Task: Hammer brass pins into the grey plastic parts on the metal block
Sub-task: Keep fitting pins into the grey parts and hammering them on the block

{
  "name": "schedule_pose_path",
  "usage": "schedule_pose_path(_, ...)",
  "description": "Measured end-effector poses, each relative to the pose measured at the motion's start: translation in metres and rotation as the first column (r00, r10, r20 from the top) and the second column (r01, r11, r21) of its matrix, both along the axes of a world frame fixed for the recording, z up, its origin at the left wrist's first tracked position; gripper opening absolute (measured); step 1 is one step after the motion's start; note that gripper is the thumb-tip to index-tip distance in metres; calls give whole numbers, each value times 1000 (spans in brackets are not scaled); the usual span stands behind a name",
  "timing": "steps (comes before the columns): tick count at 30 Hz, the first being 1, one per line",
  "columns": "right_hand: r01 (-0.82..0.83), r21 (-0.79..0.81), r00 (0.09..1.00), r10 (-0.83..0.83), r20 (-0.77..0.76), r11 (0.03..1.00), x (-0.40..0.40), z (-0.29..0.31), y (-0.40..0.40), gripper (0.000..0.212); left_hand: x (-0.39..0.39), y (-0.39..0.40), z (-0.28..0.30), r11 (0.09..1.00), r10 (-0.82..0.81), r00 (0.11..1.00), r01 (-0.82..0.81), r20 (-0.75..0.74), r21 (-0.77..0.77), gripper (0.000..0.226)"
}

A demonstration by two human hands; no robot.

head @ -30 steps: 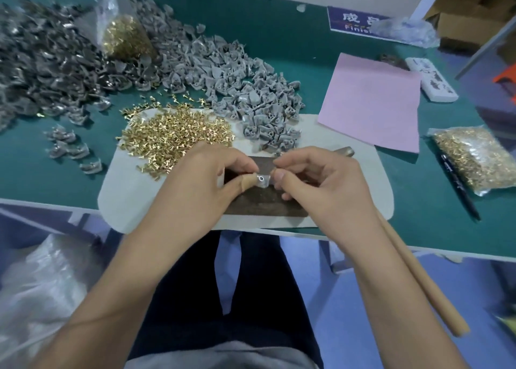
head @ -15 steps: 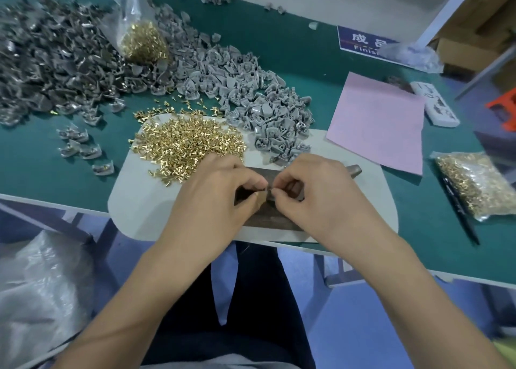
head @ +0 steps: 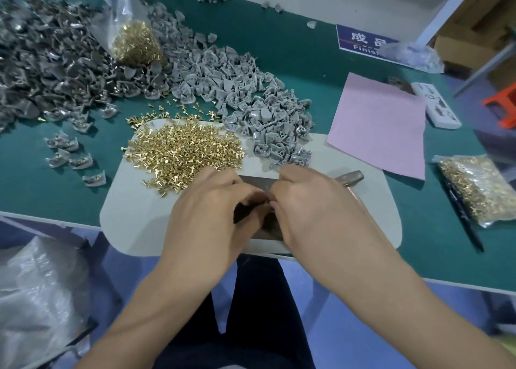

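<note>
Two hands, the left hand [head: 212,212] and the right hand [head: 315,212], meet with fingers curled over the metal block [head: 255,180] by the tabletop's near edge; what they pinch is hidden. Loose brass pins [head: 184,150] and grey plastic parts [head: 268,117] lie just beyond, toward the far edge.

green table [head: 279,47] | on it: white mat [head: 131,215], pink sheet [head: 377,128], grey parts [head: 237,89]
</note>
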State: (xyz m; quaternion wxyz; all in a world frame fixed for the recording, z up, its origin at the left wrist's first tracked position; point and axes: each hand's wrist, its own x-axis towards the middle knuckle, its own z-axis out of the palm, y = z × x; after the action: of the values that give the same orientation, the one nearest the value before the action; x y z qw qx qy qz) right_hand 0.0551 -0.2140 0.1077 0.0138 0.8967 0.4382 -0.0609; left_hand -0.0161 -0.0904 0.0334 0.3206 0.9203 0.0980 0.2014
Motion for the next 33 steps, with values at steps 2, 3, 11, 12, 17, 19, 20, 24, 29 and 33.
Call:
schedule_pose_path(2, 12, 95, 1000, -11, -6, 995, 3, -7, -6, 13, 1, 1, 1, 1000, 0, 1000, 0, -4, 6, 11)
schedule_pose_path(3, 36, 155, 999, -30, -39, 987, 6, -12, -10, 9, 1, 1, 1, 1000, 6, 1000, -6, -6, 7, 9)
schedule_pose_path(11, 111, 401, 982, -38, -186, 909, 24, -35, -24, 12, 3, 3, -3, 1000, 24, 1000, -24, 8, 13, 11)
schedule_pose_path(12, 118, 409, 979, -37, -200, 905, 25, -36, -25, 12, 3, 3, -3, 1000, 25, 1000, -25, 11, 15, 10)
schedule_pose_path(17, 340, 639, 940, -231, -251, 690, 26, -46, -55, 9, 3, 2, -2, 1000, 25, 999, -25, 24, 15, 6)
schedule_pose_path(19, 463, 619, 860, -490, -142, 635, 29, -57, -80, 15, 3, 3, -2, 1000, 20, 1000, -21, 17, 19, 6)
schedule_pose_path(20, 548, 525, 789, -611, -66, 651, 29, -64, -91, 24, 4, 3, -2, 1000, 16, 1000, -16, 11, 24, 6)
schedule_pose_path(24, 726, 220, 683, -719, -124, 652, 28, -82, -110, 43, 8, 1, 0, 1000, -13, 1000, 13, -9, -4, 7)
schedule_pose_path(29, 696, 342, 702, -699, -136, 631, 28, -85, -107, 32, 17, -12, 2, 999, -42, 999, 42, -16, 22, 7)
schedule_pose_path(33, 695, 272, 706, -704, -80, 665, 31, -88, -109, 27, 20, -16, 1, 999, -28, 999, 29, -19, 40, 10)
